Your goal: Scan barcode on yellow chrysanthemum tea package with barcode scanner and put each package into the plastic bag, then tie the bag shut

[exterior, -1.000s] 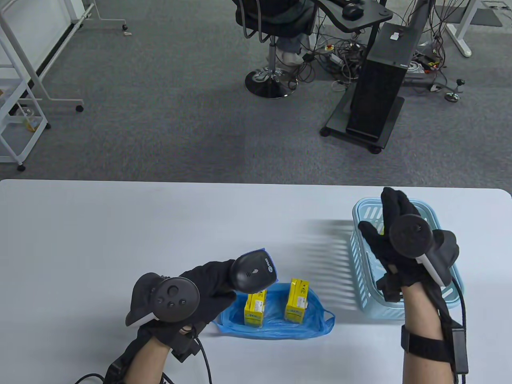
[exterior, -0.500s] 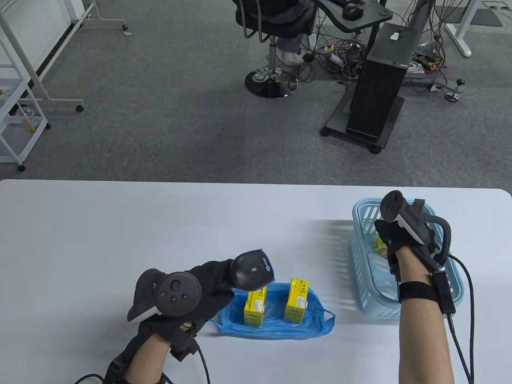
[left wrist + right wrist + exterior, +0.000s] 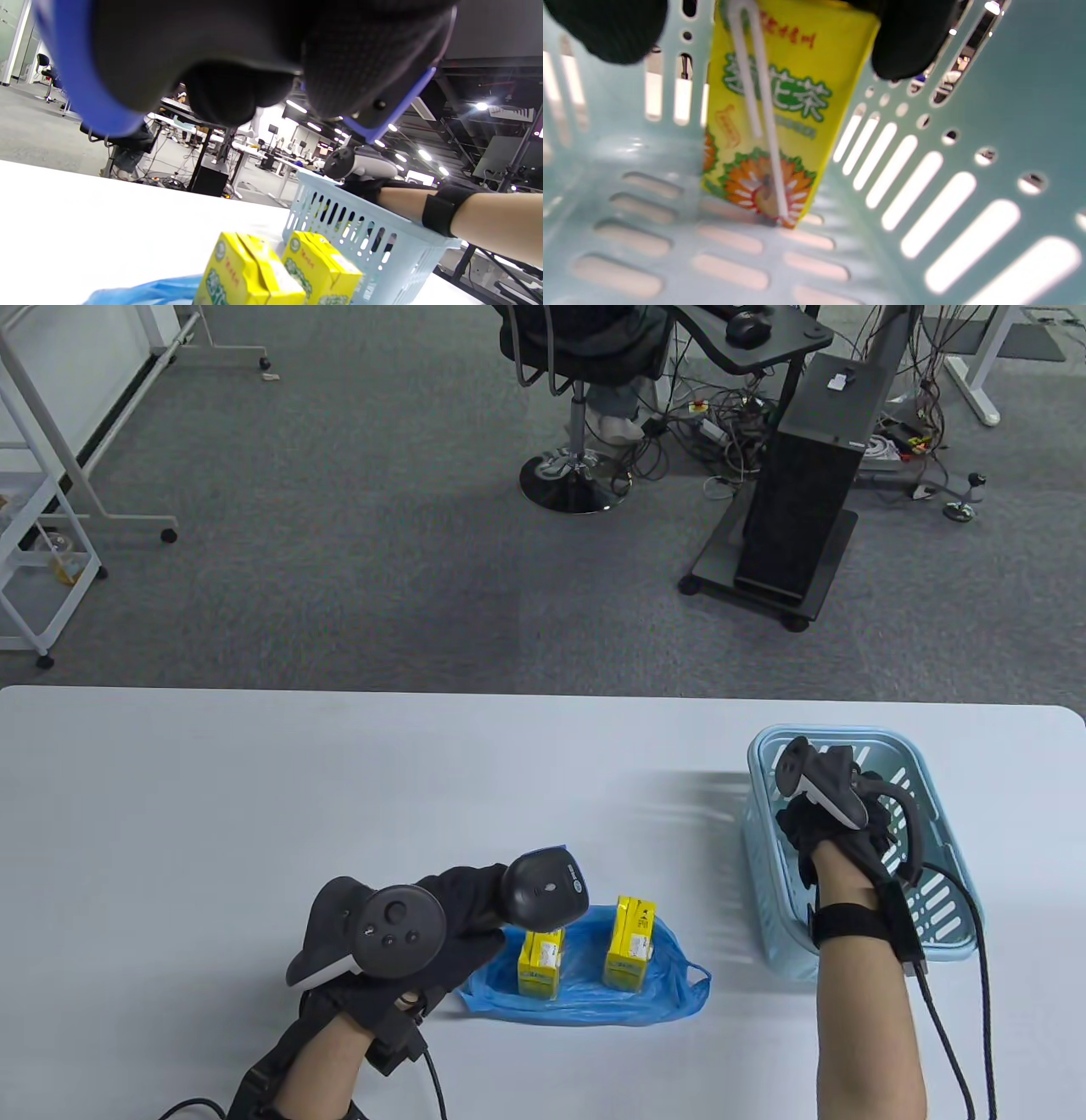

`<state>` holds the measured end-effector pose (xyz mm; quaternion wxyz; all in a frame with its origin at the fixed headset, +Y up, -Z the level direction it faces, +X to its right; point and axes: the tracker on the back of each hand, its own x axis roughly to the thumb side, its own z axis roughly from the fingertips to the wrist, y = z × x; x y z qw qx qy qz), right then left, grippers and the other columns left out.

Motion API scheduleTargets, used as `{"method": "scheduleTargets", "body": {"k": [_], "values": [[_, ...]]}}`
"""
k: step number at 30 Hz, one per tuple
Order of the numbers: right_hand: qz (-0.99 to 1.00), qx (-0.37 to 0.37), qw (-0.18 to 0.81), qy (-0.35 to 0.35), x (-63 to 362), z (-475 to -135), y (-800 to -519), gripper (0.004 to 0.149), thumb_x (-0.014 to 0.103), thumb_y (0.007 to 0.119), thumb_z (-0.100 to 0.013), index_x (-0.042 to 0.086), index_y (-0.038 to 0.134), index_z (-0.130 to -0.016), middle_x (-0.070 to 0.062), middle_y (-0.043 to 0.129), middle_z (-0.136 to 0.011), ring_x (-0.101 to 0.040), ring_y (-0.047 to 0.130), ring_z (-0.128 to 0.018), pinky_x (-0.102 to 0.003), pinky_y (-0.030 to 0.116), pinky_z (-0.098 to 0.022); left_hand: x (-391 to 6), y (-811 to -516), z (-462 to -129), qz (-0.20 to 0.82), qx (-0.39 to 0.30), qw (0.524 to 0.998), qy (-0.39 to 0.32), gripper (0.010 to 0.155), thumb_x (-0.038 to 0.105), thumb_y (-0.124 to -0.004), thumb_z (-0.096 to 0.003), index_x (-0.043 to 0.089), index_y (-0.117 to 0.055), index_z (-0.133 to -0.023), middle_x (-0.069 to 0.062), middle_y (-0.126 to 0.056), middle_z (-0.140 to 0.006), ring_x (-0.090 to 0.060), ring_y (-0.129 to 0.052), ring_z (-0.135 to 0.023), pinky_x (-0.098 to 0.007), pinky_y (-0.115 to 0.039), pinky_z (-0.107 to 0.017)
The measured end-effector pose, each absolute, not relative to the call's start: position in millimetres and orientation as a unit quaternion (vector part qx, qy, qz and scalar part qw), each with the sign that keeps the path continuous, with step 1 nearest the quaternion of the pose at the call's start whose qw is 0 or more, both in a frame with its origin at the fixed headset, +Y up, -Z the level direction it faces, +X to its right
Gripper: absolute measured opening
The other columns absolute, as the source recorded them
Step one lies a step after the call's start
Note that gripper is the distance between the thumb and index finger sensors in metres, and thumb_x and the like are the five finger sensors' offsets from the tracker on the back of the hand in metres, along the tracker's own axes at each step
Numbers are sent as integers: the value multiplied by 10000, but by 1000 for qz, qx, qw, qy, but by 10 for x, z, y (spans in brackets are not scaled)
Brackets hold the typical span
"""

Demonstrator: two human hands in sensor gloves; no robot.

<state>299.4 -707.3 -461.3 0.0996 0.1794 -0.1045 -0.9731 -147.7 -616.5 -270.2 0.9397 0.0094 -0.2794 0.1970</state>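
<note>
My left hand (image 3: 458, 912) grips the black barcode scanner (image 3: 547, 889) just left of and above the blue plastic bag (image 3: 585, 988). Two yellow tea packages (image 3: 540, 963) (image 3: 629, 942) stand upright on the bag. In the left wrist view the scanner (image 3: 127, 51) fills the top, above both packages (image 3: 250, 275) (image 3: 322, 271). My right hand (image 3: 806, 819) reaches down into the light blue basket (image 3: 848, 738). In the right wrist view its fingers (image 3: 912, 38) curl round the top of a third yellow tea package (image 3: 768, 118), whose lower corner meets the basket floor (image 3: 670, 237).
The basket sits at the table's right side, close to the right edge. Cables trail from both wrists toward the table's near edge. Beyond the table's far edge are a carpeted floor, an office chair (image 3: 577, 356) and a black computer tower (image 3: 806, 475).
My right hand has dropped from above the basket down into it and turned over, reaching the package inside. My left hand with the scanner has shifted slightly right and toward me.
</note>
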Motion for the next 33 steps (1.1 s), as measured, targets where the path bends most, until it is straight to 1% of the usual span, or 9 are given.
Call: {"method": "scheduleTargets", "body": {"k": [3,7,11,12,16,18,19,29,33], "values": [[-976,199,52,-71,3046,-4606,-7047,725,566,704,-348,269,542,-989,-78,516,-984,-357,535,-934,-520,757,-591,-1472,-6166,-2703,194,8,941,-279,617,412,-916,-469,273,-697,-1028,-39,-889,-905,-220,-1023,-692,-463,-836,-531],[-974,213,51,-58,3095,-4603,-7072,607,543,709,-347,334,599,-907,-40,566,-955,-317,591,-912,-473,794,-566,-1447,-6166,-2695,192,5,940,-281,617,412,-917,-468,272,-698,-1027,-39,-889,-905,-221,-1024,-691,-464,-836,-531],[-968,242,26,-67,3152,-4582,-7108,698,554,741,-332,354,515,-962,-131,413,-1041,-379,511,-953,-422,742,-622,-1437,-6159,-2680,192,7,939,-284,618,412,-918,-467,273,-698,-1028,-38,-888,-906,-221,-1025,-690,-464,-836,-531],[-966,248,30,-62,3155,-4576,-7096,696,563,742,-330,363,523,-959,-133,427,-1039,-385,532,-948,-373,752,-641,-1438,-6157,-2677,192,7,939,-284,616,412,-917,-467,275,-699,-1027,-38,-889,-906,-219,-1025,-691,-464,-836,-531],[-962,261,52,-59,3169,-4575,-7089,755,612,744,-309,329,531,-975,-125,547,-1004,-381,663,-884,-337,821,-583,-1451,-6137,-2668,195,12,939,-284,616,412,-917,-467,274,-699,-1026,-39,-888,-905,-220,-1025,-690,-463,-836,-531],[-962,258,50,-76,3180,-4579,-7100,856,637,749,-289,190,602,-1004,-111,590,-987,-375,687,-851,-358,841,-532,-1459,-6128,-2655,196,13,939,-284,617,412,-918,-467,274,-699,-1027,-39,-889,-905,-220,-1025,-691,-464,-836,-531],[-960,261,50,-84,3184,-4565,-7108,865,651,739,-285,209,584,-1013,-101,584,-993,-370,686,-847,-349,845,-527,-1465,-6120,-2649,196,14,939,-283,617,412,-918,-467,273,-699,-1027,-40,-889,-905,-220,-1024,-691,-465,-836,-531],[-966,242,86,-20,3122,-4558,-7041,681,551,842,-260,243,786,-865,-53,693,-952,-338,748,-853,-360,881,-516,-1527,-5995,-2582,203,36,937,-284,617,413,-918,-468,273,-700,-1028,-41,-889,-906,-223,-1024,-693,-467,-835,-532],[-970,224,83,44,3068,-4467,-6680,656,520,844,-272,244,788,-865,-53,690,-955,-341,728,-870,-384,860,-533,-1559,-5938,-2546,208,48,935,-283,618,413,-918,-468,270,-700,-1028,-42,-888,-907,-224,-1024,-692,-467,-834,-532]]}}
